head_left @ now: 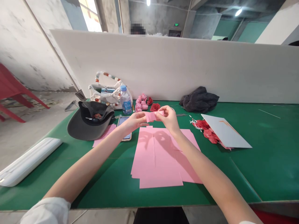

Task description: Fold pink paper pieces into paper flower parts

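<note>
A small folded piece of pink paper [151, 116] is held up between both hands over the table. My left hand [137, 120] pinches its left end, and my right hand [168, 116] grips the right end between thumb and fingers. Below them lie overlapping pink paper sheets [158, 161], with the shadow of my hands on them. Just behind my hands are a red paper flower [154, 107] and a cluster of pink folded paper flowers [141, 103]. A phone [127, 137] lies under my left wrist, partly covered by it.
A dark cap [90, 121], a water bottle [126, 101] and a white bag with a beaded handle [107, 90] stand at the left. Black cloth [199, 100] sits by the white partition [163, 68]. A white board [226, 130] leans over red paper flowers [210, 135] at the right.
</note>
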Demonstrator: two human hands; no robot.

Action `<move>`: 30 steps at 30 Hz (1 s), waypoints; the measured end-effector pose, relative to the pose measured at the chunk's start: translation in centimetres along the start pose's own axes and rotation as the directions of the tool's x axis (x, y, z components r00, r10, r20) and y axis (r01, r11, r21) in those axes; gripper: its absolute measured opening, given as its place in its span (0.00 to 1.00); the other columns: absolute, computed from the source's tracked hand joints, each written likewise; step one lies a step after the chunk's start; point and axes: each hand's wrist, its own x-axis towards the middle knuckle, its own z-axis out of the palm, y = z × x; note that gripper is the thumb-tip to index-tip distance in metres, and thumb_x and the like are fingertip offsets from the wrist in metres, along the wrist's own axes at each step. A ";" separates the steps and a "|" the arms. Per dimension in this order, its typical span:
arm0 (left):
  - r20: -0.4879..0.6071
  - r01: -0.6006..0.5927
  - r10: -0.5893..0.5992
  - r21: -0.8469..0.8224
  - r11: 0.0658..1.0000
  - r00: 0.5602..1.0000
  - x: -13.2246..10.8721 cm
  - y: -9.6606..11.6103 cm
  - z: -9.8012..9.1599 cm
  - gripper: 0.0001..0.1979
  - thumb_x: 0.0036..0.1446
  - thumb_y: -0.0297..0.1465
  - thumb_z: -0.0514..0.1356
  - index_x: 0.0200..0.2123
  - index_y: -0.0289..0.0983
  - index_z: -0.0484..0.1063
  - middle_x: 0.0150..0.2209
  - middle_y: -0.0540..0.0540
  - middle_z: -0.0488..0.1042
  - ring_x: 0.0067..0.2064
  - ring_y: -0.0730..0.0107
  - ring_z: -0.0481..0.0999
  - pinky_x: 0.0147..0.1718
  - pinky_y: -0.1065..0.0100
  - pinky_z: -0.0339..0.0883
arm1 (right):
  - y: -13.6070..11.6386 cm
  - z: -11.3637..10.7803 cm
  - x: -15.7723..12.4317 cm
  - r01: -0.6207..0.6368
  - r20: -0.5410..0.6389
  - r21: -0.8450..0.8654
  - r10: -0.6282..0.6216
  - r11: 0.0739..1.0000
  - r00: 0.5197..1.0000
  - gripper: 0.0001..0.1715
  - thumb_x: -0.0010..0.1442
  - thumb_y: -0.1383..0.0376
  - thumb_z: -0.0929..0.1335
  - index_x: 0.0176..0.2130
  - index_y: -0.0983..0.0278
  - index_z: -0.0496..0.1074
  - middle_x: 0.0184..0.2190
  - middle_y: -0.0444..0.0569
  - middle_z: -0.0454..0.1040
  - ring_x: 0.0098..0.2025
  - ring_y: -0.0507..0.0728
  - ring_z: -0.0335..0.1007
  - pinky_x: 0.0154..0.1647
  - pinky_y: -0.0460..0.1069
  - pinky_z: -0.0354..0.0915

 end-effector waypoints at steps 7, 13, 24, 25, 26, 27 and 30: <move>-0.072 -0.011 0.008 -0.048 0.999 0.997 -0.3 0.1 0.9 0.18 0.47 0.38 0.70 0.39 0.35 0.75 0.38 0.44 0.77 0.39 0.67 0.77 0.40 0.66 0.70 | -0.6 0.3 -0.4 0.092 -0.011 -0.104 -0.093 0.990 0.996 0.11 0.47 0.62 0.70 0.30 0.62 0.65 0.29 0.45 0.71 0.31 0.55 0.69 0.33 0.50 0.68; -0.152 -0.067 0.049 -0.114 0.991 0.987 -0.5 -0.2 1.7 0.15 0.44 0.35 0.72 0.34 0.35 0.74 0.38 0.47 0.75 0.39 0.70 0.75 0.41 0.66 0.70 | -0.8 0.7 -0.5 0.068 0.019 -0.062 -0.067 0.996 0.998 0.09 0.47 0.63 0.68 0.31 0.61 0.64 0.30 0.45 0.72 0.34 0.56 0.71 0.35 0.50 0.67; -0.220 -0.079 0.060 -0.078 0.994 0.974 -1.1 0.0 2.9 0.15 0.46 0.36 0.70 0.33 0.34 0.73 0.35 0.46 0.76 0.37 0.70 0.76 0.44 0.64 0.68 | -0.8 1.0 -0.8 -0.039 0.020 0.033 0.038 0.999 0.999 0.19 0.43 0.57 0.74 0.31 0.61 0.65 0.28 0.44 0.70 0.29 0.54 0.69 0.28 0.48 0.66; -0.226 -0.080 0.062 -0.072 0.994 0.972 -1.1 0.0 2.9 0.15 0.46 0.36 0.70 0.32 0.34 0.72 0.34 0.46 0.76 0.37 0.70 0.76 0.44 0.64 0.68 | -0.8 1.0 -0.8 -0.038 0.017 0.027 0.037 0.999 0.999 0.19 0.42 0.56 0.74 0.30 0.61 0.65 0.28 0.44 0.70 0.29 0.55 0.69 0.28 0.49 0.67; -0.233 -0.081 0.063 -0.068 0.994 0.970 -1.1 -0.1 2.9 0.15 0.46 0.36 0.70 0.31 0.34 0.72 0.33 0.47 0.76 0.37 0.70 0.76 0.43 0.64 0.69 | -0.8 1.0 -0.8 -0.036 0.018 0.022 0.036 0.999 0.999 0.20 0.42 0.56 0.75 0.30 0.61 0.65 0.28 0.44 0.70 0.30 0.55 0.69 0.29 0.49 0.68; -0.244 -0.084 0.066 -0.064 0.994 0.967 -1.1 -0.1 2.9 0.15 0.46 0.36 0.70 0.30 0.34 0.71 0.32 0.47 0.75 0.36 0.71 0.76 0.42 0.65 0.69 | -0.8 1.0 -0.7 -0.038 0.025 0.024 0.038 0.999 0.999 0.20 0.43 0.55 0.75 0.30 0.61 0.65 0.29 0.45 0.71 0.31 0.55 0.70 0.30 0.49 0.69; -0.304 -0.110 0.092 -0.043 0.993 0.948 -1.0 -0.3 2.8 0.15 0.45 0.37 0.70 0.29 0.35 0.70 0.30 0.50 0.74 0.35 0.72 0.75 0.42 0.66 0.69 | -0.7 0.7 -0.6 -0.080 0.091 0.074 0.073 0.994 0.993 0.21 0.47 0.51 0.73 0.34 0.61 0.67 0.32 0.47 0.73 0.33 0.56 0.72 0.31 0.50 0.73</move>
